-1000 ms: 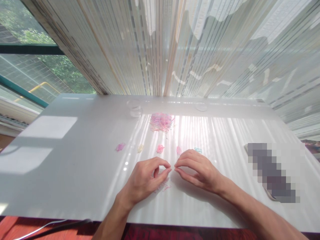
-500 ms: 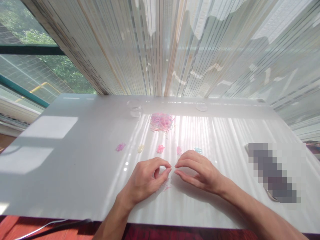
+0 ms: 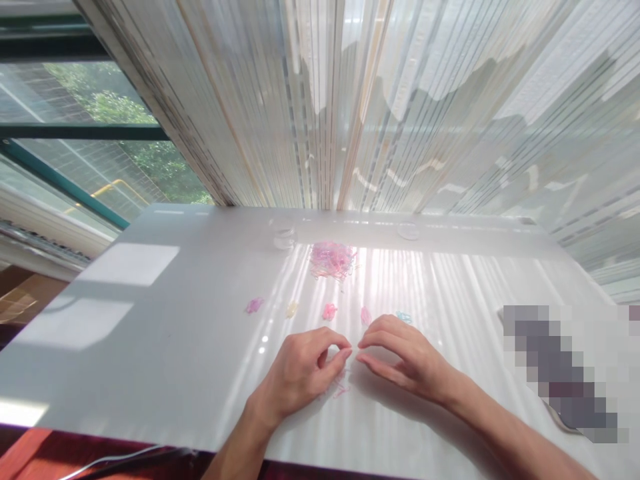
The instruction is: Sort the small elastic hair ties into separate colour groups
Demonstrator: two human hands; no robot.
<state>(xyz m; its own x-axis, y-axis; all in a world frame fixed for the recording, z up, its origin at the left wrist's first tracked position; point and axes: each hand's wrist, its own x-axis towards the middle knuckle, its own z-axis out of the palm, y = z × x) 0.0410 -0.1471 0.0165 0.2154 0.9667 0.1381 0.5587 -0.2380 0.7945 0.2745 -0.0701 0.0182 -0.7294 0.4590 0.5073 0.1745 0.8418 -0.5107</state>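
Note:
Above the white table [image 3: 165, 373], my left hand [image 3: 305, 367] pinches thumb and forefinger together; whatever sits between the tips is too small to make out. Facing it, my right hand [image 3: 407, 357] has its thumb and fingers slightly apart, with nothing visible between them. A few loose pink rubber bands [image 3: 341, 389] lie below my left fingertips, partly hidden by that hand. Beyond the hands runs a row of little rubber band piles: purple [image 3: 255, 305], yellow [image 3: 292, 309], red-pink [image 3: 329, 311], light pink [image 3: 365, 315] and blue [image 3: 404, 317], the last two close to my right fingers.
A larger heap of mixed rubber bands [image 3: 333, 260] lies farther back. Behind it stand a clear round container [image 3: 285, 237] and a clear round lid [image 3: 409, 231]. A pixelated dark object [image 3: 560, 373] is at the right. A striped curtain [image 3: 320, 133] hangs along the far edge.
The whole view has shifted, so the table and things appear lower and a little to the right. Both hands keep nearly the same pose beside each other.

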